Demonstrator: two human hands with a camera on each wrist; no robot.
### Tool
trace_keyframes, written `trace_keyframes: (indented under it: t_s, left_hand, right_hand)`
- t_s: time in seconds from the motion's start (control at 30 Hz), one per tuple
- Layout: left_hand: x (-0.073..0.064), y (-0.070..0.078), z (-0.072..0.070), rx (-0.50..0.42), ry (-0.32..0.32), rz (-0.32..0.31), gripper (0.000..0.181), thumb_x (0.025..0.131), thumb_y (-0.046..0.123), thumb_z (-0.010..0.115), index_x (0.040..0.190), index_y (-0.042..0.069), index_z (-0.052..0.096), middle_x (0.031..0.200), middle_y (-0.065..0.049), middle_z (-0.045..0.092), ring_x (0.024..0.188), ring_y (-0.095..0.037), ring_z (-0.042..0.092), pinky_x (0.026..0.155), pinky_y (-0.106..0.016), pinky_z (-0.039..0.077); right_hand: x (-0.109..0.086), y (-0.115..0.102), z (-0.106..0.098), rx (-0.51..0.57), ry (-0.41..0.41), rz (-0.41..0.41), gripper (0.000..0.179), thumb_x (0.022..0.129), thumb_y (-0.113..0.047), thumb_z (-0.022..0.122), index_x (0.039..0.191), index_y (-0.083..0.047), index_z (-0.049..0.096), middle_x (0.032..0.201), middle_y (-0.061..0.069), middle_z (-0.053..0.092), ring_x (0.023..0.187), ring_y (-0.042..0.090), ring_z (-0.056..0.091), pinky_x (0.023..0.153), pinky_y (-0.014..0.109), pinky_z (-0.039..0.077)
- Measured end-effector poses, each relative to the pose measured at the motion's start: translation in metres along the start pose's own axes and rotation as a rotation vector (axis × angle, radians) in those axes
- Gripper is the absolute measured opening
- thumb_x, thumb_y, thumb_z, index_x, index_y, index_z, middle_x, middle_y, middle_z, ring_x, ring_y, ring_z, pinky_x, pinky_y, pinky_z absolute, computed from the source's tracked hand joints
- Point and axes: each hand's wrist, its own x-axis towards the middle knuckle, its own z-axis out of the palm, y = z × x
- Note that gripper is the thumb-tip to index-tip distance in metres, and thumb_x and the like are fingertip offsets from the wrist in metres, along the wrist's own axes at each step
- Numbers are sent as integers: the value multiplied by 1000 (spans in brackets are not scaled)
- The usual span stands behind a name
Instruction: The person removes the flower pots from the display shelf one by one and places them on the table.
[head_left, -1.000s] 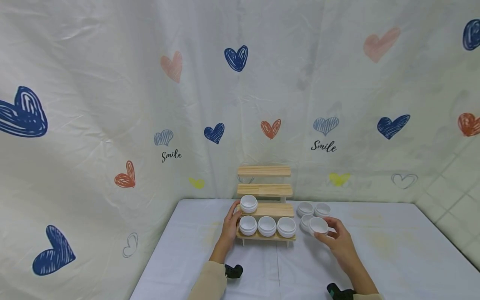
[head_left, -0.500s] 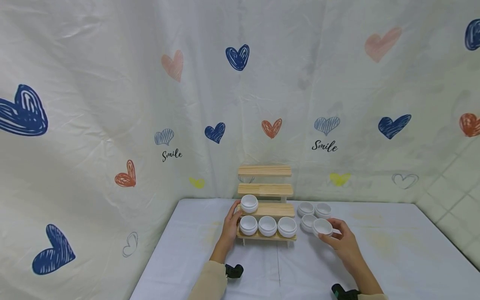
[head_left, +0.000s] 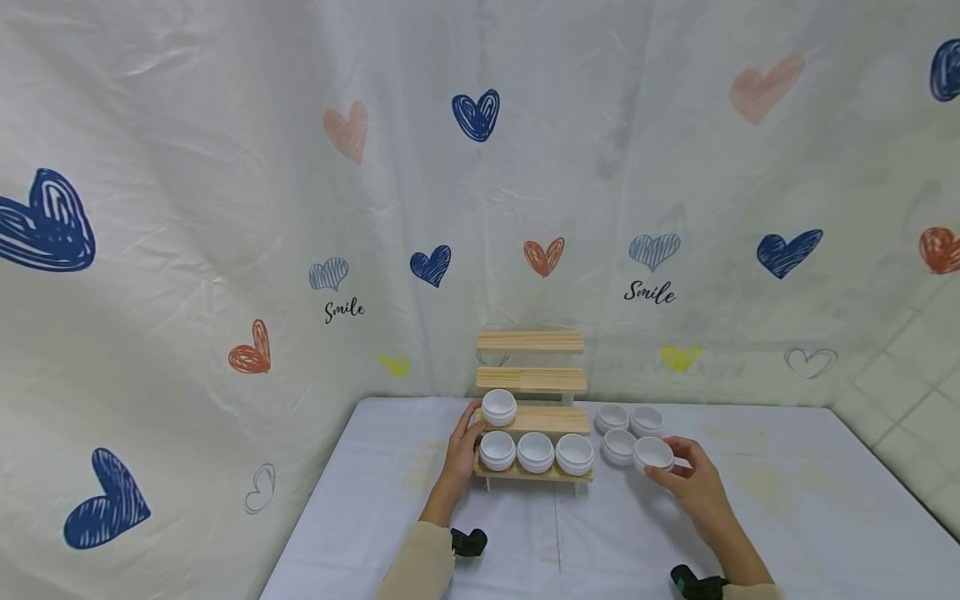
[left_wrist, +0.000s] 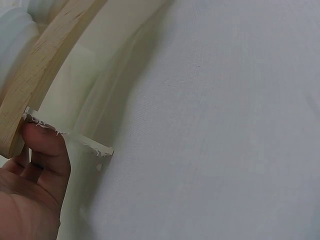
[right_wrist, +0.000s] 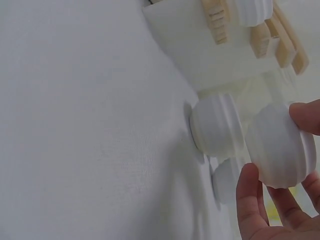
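Note:
A tiered wooden display stand (head_left: 553,419) stands near the back of the table. My left hand (head_left: 456,457) grips its left side; in the left wrist view the fingers (left_wrist: 47,142) curl at the end of a wooden shelf (left_wrist: 45,60), by a white leg. Three small white bowls (head_left: 536,452) line the lowest shelf, and one more bowl (head_left: 498,407) sits at the left of the second shelf. My right hand (head_left: 699,487) holds a white bowl (right_wrist: 280,147) between thumb and fingers, its opening upward, right of the stand. Three other bowls (head_left: 618,447) rest on the table beside it.
The two upper shelves (head_left: 531,380) rise behind, close to the heart-printed curtain (head_left: 720,167). A white cloth covers the table (head_left: 810,500), whose left edge slants past my left arm. A black wrist device (head_left: 468,543) shows at each sleeve.
My right hand has moved a little to the right with the bowl, uncovering more of the bowl on the table beside it. The left hand stays on the stand.

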Motion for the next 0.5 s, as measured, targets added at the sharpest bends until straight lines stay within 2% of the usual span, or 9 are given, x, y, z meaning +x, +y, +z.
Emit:
trace_keyframes:
  t_s: [0.2, 0.37, 0.5]
  left_hand:
    - [1, -1, 0, -8, -2, 14, 47, 107, 22, 48, 154, 24, 45, 152, -7, 50, 111, -14, 50, 104, -36, 35]
    - [1, -2, 1, -11, -1, 15, 48, 107, 21, 47, 155, 24, 45, 156, -6, 47, 123, -19, 46, 111, -41, 32]
    - [1, -2, 2, -13, 1, 19, 48, 107, 20, 47, 154, 23, 45, 156, -6, 47, 128, -23, 44, 114, -45, 29]
  right_hand:
    - [4, 2, -3, -24, 11, 19, 68, 88, -14, 81, 143, -4, 43, 118, -11, 52, 90, -5, 56, 76, 19, 52]
    - [4, 3, -4, -32, 20, 20, 69, 87, -16, 82, 142, -2, 42, 119, -7, 53, 90, -5, 56, 76, 19, 51]
    - [5, 5, -4, -57, 27, 40, 71, 87, -19, 82, 143, -3, 42, 125, 2, 52, 90, -4, 55, 76, 19, 51]
